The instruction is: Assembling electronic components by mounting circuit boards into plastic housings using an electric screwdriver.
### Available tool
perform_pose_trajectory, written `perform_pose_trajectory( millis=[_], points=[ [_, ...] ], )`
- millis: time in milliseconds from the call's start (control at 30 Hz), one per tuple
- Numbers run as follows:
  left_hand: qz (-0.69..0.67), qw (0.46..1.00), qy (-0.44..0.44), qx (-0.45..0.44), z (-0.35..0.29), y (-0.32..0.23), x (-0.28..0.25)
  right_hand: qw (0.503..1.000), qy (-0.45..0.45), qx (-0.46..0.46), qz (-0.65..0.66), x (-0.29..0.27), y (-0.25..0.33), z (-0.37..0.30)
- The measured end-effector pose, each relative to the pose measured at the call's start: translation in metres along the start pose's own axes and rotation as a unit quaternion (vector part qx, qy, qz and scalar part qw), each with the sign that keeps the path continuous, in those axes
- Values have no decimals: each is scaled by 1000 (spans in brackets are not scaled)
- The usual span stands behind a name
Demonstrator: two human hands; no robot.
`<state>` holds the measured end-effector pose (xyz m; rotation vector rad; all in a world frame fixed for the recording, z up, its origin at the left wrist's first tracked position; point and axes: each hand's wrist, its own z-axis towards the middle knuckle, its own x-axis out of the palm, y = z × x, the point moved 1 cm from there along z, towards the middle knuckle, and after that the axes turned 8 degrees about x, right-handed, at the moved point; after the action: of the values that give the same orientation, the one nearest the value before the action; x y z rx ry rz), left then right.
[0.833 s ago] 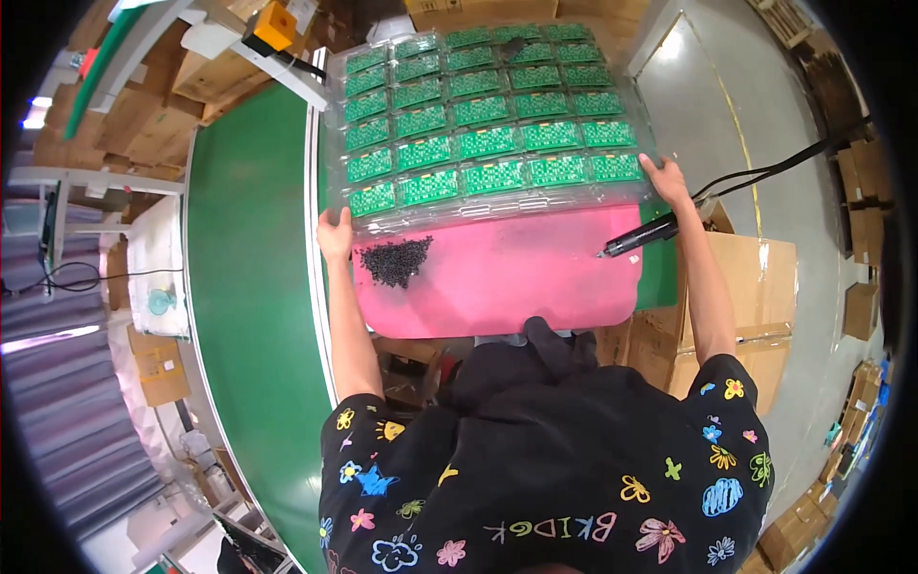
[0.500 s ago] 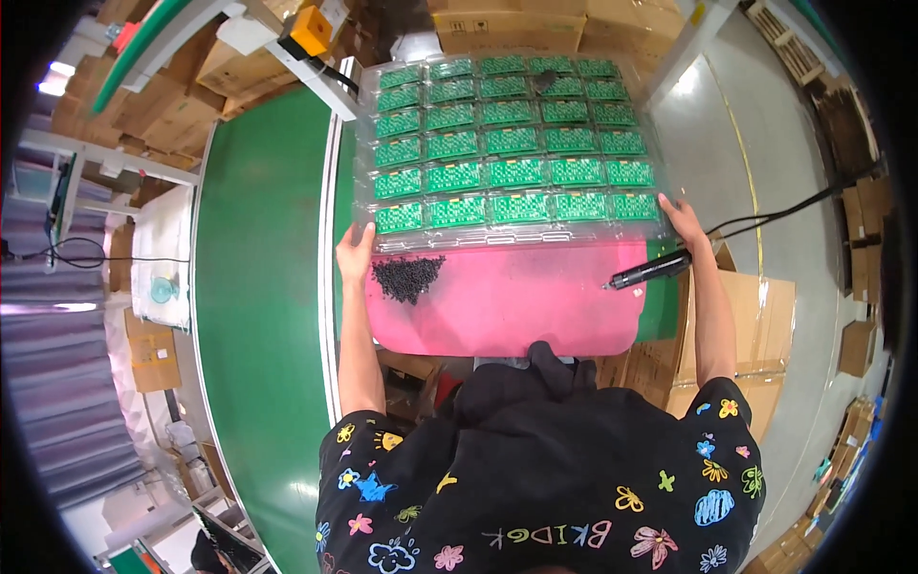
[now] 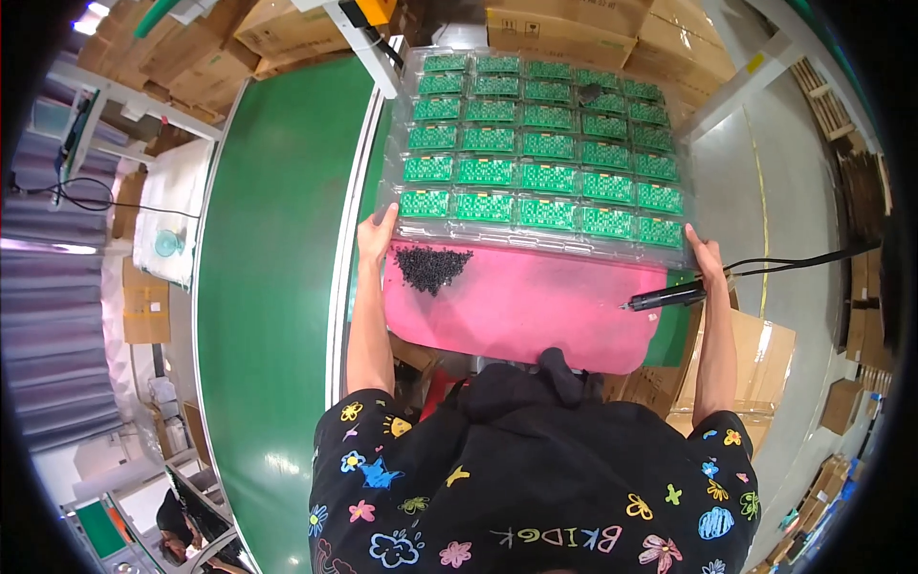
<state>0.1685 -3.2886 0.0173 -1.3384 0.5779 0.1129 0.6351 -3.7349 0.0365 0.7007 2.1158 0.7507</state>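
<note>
My left hand [image 3: 376, 236] and right hand [image 3: 706, 258] grasp a clear plastic tray [image 3: 535, 239] by its near corners, thumbs against its edge. Green circuit boards [image 3: 549, 179] fill it in rows, upper centre of the frame.

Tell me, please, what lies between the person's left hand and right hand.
In the head view, a wide clear plastic tray bearing rows of green rectangular circuit boards spans from the left hand to the right hand.
</note>
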Motion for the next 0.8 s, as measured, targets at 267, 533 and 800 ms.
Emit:
perform_pose_trajectory(
  millis=[267,533,800],
  points=[
    [-16,1000,4,-19,3,-12,-4,999,26,-7,33,6,-18,2],
    [54,997,32,-43,0,-21,1,999,-21,14,32,8,-20,29],
    [-14,991,-115,-72,-41,-29,2,811,-178,-483,-277,102,192,34]
  ],
)
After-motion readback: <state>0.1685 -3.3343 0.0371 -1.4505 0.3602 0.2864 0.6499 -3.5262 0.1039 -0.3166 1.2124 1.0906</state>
